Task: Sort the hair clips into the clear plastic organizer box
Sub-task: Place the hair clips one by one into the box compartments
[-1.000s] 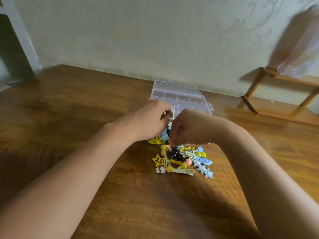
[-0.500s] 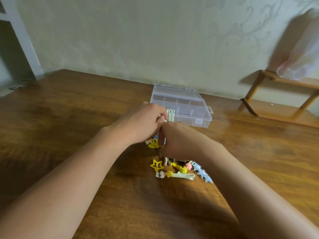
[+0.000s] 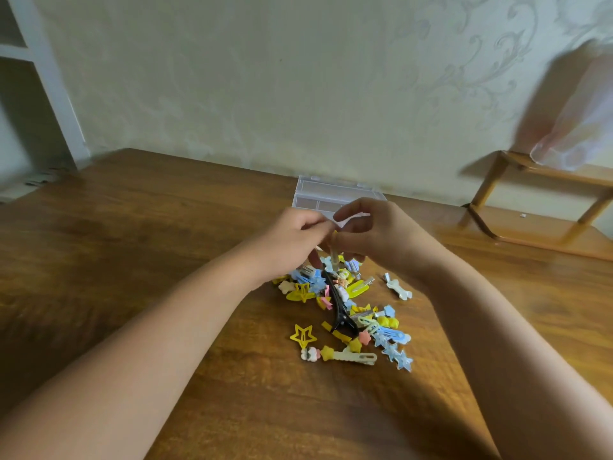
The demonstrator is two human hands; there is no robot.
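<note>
Above the clip pile (image 3: pixel 345 307), both hands' grips, left hand (image 3: pixel 292 244) and right hand (image 3: pixel 374 234), pinch one pale clip (image 3: pixel 334 252).

Organizer box (image 3: pixel 331 194) behind clip pile (image 3: pixel 345 310)

My two forearms are bare from the bottom edge of the view to the wrists, with no sleeve or cuff showing on either. My left grip (image 3: pixel 292 240) and my right grip (image 3: pixel 378 234) are bare too: no glove, ring, watch or band shows on them. My fingernails look short and unpainted, though blur softens them.
</note>
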